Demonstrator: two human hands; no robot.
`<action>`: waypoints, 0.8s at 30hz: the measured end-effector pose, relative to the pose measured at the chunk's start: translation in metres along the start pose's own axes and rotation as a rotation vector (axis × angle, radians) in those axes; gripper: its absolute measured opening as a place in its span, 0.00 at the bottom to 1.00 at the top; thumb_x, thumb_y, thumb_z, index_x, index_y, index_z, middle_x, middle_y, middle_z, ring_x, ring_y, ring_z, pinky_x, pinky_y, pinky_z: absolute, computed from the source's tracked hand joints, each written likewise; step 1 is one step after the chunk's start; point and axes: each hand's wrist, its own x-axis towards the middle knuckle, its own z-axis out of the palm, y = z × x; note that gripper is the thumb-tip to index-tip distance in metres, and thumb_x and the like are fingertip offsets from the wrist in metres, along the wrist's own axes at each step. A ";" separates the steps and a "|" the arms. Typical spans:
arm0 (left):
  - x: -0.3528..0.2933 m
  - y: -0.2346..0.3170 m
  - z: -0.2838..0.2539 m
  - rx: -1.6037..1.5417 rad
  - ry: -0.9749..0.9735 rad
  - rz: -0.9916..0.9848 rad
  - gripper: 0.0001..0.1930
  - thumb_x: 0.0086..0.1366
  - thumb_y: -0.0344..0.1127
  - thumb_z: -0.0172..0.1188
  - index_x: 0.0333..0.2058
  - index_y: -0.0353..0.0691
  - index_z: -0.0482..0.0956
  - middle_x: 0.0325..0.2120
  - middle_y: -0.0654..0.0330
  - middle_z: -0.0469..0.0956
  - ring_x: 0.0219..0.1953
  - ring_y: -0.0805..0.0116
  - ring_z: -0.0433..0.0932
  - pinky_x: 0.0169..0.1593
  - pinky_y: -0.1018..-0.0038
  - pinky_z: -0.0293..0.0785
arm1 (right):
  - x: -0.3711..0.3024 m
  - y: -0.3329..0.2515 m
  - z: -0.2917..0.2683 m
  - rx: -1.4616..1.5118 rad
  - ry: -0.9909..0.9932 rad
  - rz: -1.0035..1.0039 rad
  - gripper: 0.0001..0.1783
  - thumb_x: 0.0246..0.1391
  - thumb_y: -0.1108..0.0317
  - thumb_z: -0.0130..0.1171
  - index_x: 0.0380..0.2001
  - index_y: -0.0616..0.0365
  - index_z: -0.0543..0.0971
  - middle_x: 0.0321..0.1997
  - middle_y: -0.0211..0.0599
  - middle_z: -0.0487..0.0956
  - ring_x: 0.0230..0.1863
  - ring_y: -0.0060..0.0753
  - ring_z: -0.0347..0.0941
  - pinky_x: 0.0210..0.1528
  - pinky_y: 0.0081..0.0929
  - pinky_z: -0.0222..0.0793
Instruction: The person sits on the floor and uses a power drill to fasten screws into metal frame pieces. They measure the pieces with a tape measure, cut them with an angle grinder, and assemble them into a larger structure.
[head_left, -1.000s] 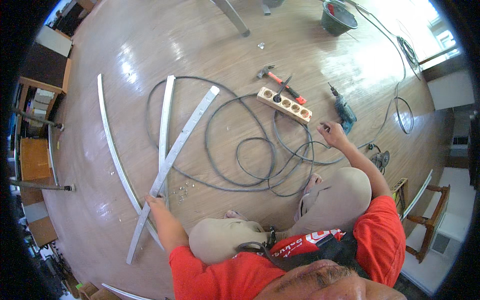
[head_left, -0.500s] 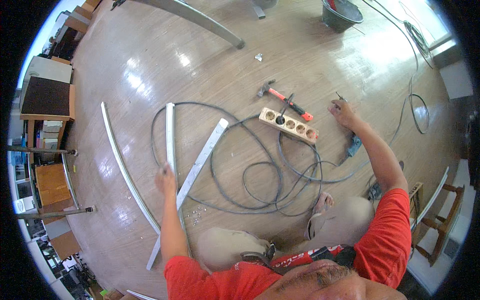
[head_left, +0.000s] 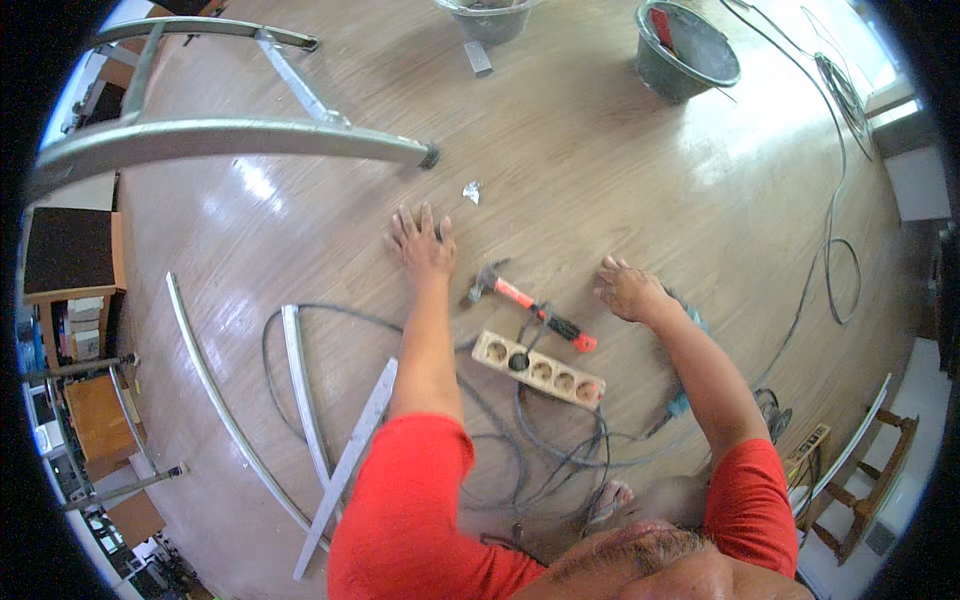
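My left hand point(head_left: 424, 248) is down on the wooden floor with its fingers spread, near a crumpled silvery scrap point(head_left: 472, 192). A small dark spot shows beside its thumb; I cannot make out what it is. My right hand point(head_left: 632, 290) rests fingertips-down on the floor, fingers apart, with nothing visible in it. Between the hands lies a claw hammer point(head_left: 520, 297) with an orange and black handle. Just nearer is a beige power strip point(head_left: 540, 368) with one black plug in it. A teal power tool point(head_left: 678, 405) is partly hidden by my right forearm.
Pale metal strips point(head_left: 305, 380) and a flat bar point(head_left: 350, 465) lie at the left. Dark cable point(head_left: 520, 470) loops over the floor. A metal ladder point(head_left: 260, 138) stands far left. Buckets point(head_left: 675, 78) are at the back, and shelving point(head_left: 70, 250) lines the left side.
My body has leaned forward. My left hand has left the metal strips and moved forward and right onto the floor. The right hand has shifted left, and the small thing at its fingers no longer shows.
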 end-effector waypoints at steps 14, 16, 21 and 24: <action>0.013 0.000 -0.025 0.023 -0.270 -0.045 0.42 0.68 0.67 0.49 0.73 0.48 0.62 0.76 0.42 0.46 0.78 0.42 0.42 0.76 0.40 0.30 | 0.282 0.029 -0.320 -0.450 1.441 0.321 0.36 0.59 0.59 0.64 0.69 0.55 0.67 0.64 0.56 0.75 0.69 0.52 0.67 0.63 0.41 0.71; 0.014 0.001 -0.027 0.042 -0.299 -0.039 0.42 0.68 0.67 0.49 0.73 0.48 0.62 0.76 0.41 0.46 0.78 0.41 0.42 0.76 0.40 0.31 | 0.268 0.067 -0.330 -0.482 1.303 0.628 0.30 0.62 0.61 0.59 0.66 0.53 0.69 0.63 0.54 0.77 0.65 0.56 0.72 0.62 0.44 0.73; 0.017 0.005 -0.036 0.074 -0.317 -0.043 0.42 0.68 0.67 0.49 0.73 0.46 0.62 0.76 0.40 0.46 0.78 0.41 0.43 0.76 0.40 0.32 | 0.229 0.116 -0.322 -0.056 0.737 0.653 0.30 0.63 0.61 0.59 0.67 0.53 0.70 0.49 0.53 0.84 0.51 0.59 0.82 0.54 0.52 0.77; 0.016 0.007 -0.038 0.062 -0.316 -0.040 0.42 0.68 0.67 0.49 0.73 0.45 0.62 0.76 0.40 0.46 0.77 0.41 0.43 0.76 0.40 0.33 | 0.174 0.089 -0.290 -0.098 0.684 0.535 0.29 0.61 0.63 0.61 0.65 0.55 0.72 0.44 0.54 0.86 0.47 0.59 0.83 0.52 0.52 0.77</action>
